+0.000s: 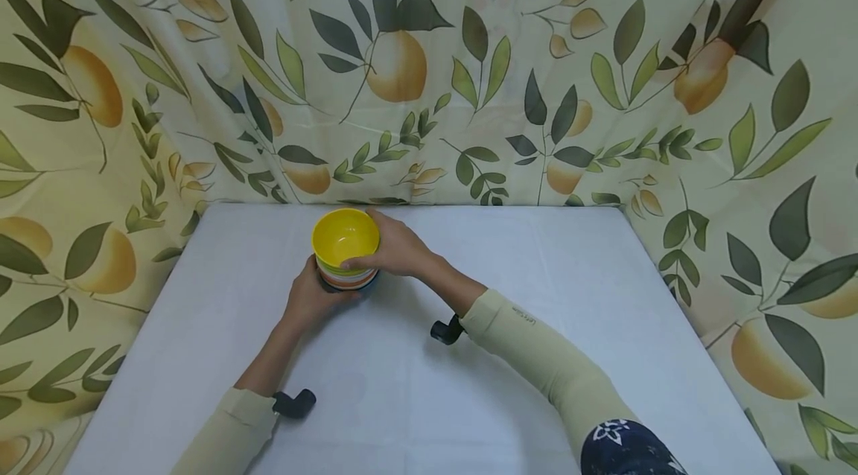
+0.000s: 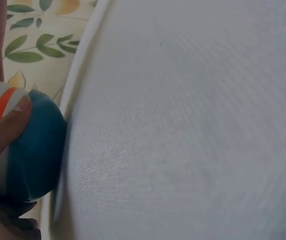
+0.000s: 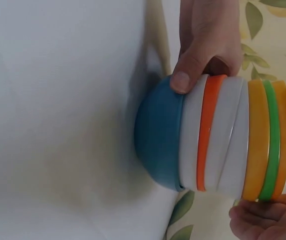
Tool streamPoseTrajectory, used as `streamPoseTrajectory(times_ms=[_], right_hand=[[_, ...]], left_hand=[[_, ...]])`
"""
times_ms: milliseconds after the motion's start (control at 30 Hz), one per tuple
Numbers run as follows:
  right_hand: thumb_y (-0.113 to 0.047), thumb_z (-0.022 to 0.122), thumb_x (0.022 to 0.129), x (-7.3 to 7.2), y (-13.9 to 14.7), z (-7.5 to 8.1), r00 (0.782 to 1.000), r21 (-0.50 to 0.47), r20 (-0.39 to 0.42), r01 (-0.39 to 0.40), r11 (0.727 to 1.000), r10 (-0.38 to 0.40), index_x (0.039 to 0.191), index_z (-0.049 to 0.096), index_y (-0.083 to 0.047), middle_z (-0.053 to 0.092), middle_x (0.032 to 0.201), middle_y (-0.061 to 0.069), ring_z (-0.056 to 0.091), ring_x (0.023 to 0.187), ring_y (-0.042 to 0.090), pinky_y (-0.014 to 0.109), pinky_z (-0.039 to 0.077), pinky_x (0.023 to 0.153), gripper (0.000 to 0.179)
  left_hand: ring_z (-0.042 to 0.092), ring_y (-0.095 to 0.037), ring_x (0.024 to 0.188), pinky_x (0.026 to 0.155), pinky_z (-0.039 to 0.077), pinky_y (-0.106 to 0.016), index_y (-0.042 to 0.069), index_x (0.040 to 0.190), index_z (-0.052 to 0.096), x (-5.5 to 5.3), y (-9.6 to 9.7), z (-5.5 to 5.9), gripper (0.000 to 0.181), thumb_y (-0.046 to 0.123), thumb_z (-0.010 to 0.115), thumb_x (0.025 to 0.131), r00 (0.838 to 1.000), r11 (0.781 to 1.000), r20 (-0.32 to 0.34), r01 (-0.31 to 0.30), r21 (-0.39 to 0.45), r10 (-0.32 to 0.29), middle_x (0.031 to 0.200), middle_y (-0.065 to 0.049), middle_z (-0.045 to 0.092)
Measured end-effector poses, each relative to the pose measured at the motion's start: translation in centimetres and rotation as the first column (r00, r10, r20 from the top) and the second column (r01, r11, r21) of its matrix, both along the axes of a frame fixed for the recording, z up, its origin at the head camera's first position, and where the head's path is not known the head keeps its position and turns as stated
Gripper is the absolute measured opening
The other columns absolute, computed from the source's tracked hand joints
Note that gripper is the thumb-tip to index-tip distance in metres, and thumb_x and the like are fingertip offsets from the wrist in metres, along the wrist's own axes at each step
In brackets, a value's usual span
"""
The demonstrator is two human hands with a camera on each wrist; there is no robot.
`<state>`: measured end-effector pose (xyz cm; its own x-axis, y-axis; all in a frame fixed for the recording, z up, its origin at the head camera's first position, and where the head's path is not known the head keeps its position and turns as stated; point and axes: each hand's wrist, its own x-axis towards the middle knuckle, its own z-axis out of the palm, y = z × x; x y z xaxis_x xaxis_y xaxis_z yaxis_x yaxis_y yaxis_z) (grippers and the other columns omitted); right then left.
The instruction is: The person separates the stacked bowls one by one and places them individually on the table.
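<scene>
Left hand (image 1: 311, 296) curled round the base of a nested stack of smooth, glossy, round bowls (image 3: 225, 137), the lower part is held by thumb and fingers; by the right hand (image 1: 402, 248), the top is pinched at its rim. At the bottom, a deep teal-blue rounded bowl (image 3: 157, 135) is seen; above it, white, orange, white, yellow and green bands are shown—slightly uneven, some tilted. On top, a bright yellow round bowl (image 1: 345, 237) is left facing upward, its shiny inside exposed. The stack is held upright near the far edge of a white cloth-covered table (image 1: 503, 259)—left of centre.
</scene>
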<state>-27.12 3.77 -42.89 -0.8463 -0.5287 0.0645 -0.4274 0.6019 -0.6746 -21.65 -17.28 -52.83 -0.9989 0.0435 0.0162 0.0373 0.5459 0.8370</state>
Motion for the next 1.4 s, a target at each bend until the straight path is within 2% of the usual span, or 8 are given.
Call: streamPoseTrajectory(times_ms=[300, 600, 867, 1067, 1400], right_hand=[[-0.047, 0.097, 0.072, -0.1, -0.1, 0.0, 1.000, -0.019, 0.005, -0.020, 1.000, 0.020, 0.156, 0.040, -0.006, 0.061, 0.137, 0.005, 0.060, 0.116, 0.019, 0.037, 0.056, 0.097, 0.110], [-0.042, 0.096, 0.074, -0.3, 0.0, 0.0, 0.999, -0.044, -0.025, -0.043, 0.998, 0.042, 0.154, 0.042, -0.007, 0.061, 0.138, 0.004, 0.060, 0.117, 0.018, 0.037, 0.055, 0.098, 0.103], [-0.044, 0.094, 0.075, -0.6, 0.2, -0.4, 1.000, -0.040, -0.020, -0.013, 0.999, 0.012, 0.157, 0.040, -0.008, 0.061, 0.138, 0.004, 0.060, 0.116, 0.018, 0.036, 0.055, 0.097, 0.105], [-0.048, 0.092, 0.076, -0.6, 0.3, 0.2, 1.000, -0.020, 0.011, 0.024, 1.000, -0.024, 0.161, 0.035, -0.004, 0.060, 0.142, 0.010, 0.060, 0.118, 0.021, 0.039, 0.056, 0.099, 0.111], [-0.048, 0.094, 0.074, -0.3, 0.8, 1.2, 0.997, -0.077, -0.072, 0.030, 0.997, -0.036, 0.153, 0.045, -0.010, 0.064, 0.132, 0.003, 0.063, 0.112, 0.017, 0.034, 0.058, 0.093, 0.100]], left_hand=[[0.047, -0.041, 0.141, 0.118, 0.039, -0.057, 0.002, 0.159, 0.029, -0.1, -0.1, -0.1, 0.116, 0.037, 0.099, 0.074, 1.000, 1.000, 0.009, 0.002, 0.008, -0.002, 0.155, -0.023, 0.047], [0.046, -0.040, 0.142, 0.118, 0.037, -0.058, 0.005, 0.160, 0.030, -0.5, 0.2, 0.1, 0.115, 0.036, 0.099, 0.074, 1.000, 1.000, 0.000, 0.006, 0.002, -0.006, 0.155, -0.021, 0.047], [0.048, -0.040, 0.140, 0.118, 0.038, -0.058, 0.004, 0.158, 0.032, -0.8, 0.4, 0.0, 0.113, 0.038, 0.098, 0.074, 1.000, 1.000, -0.005, 0.008, 0.013, -0.008, 0.153, -0.022, 0.049], [0.050, -0.041, 0.138, 0.117, 0.040, -0.059, 0.003, 0.158, 0.032, -0.9, 0.3, 0.0, 0.112, 0.038, 0.098, 0.075, 1.000, 1.000, -0.011, 0.021, 0.007, -0.021, 0.151, -0.022, 0.051], [0.049, -0.039, 0.138, 0.118, 0.037, -0.059, 0.007, 0.158, 0.033, -0.8, 0.3, 0.0, 0.109, 0.036, 0.098, 0.075, 0.999, 0.999, -0.015, 0.035, 0.016, -0.035, 0.150, -0.019, 0.052]])
